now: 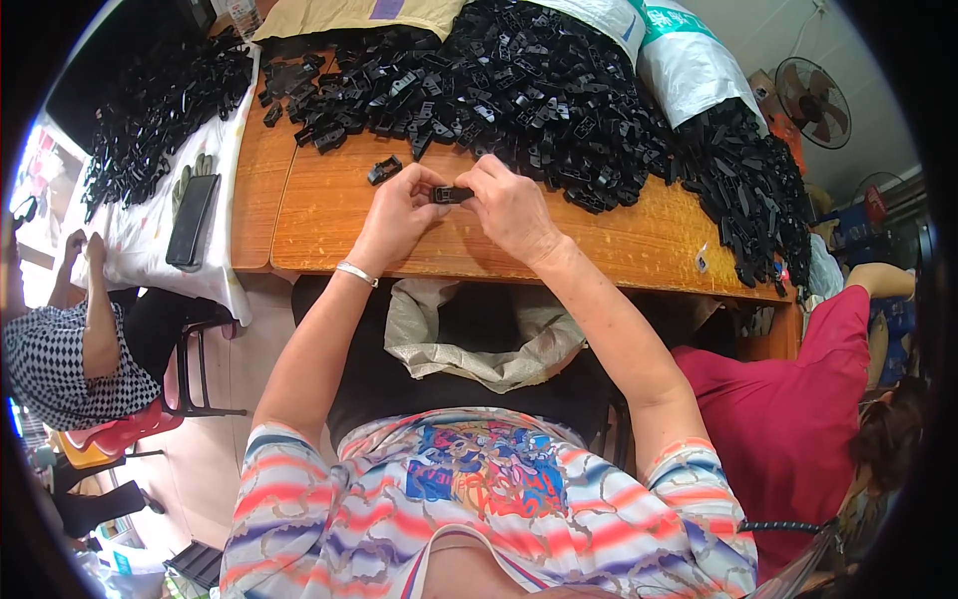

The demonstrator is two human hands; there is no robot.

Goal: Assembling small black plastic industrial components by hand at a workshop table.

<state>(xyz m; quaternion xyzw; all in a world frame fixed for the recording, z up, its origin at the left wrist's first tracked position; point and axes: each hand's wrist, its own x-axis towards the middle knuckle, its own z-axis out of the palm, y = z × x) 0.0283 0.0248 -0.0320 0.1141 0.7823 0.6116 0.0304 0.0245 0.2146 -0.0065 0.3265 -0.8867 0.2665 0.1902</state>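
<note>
My left hand [396,212] and my right hand [511,208] meet over the wooden table [319,225], and together they pinch a small black plastic part [452,194] between their fingertips. A silver bracelet circles my left wrist. One loose black part [383,170] lies on the wood just left of my left hand. A large heap of similar black plastic parts [519,90] covers the far side of the table, close beyond my fingers.
An open sack [479,334] sits below the table edge over my lap. A phone [191,220] and gloves lie on a white-covered table at left with more black parts [160,105]. One person sits at left [70,349], another in red at right [798,399]. Fans stand far right.
</note>
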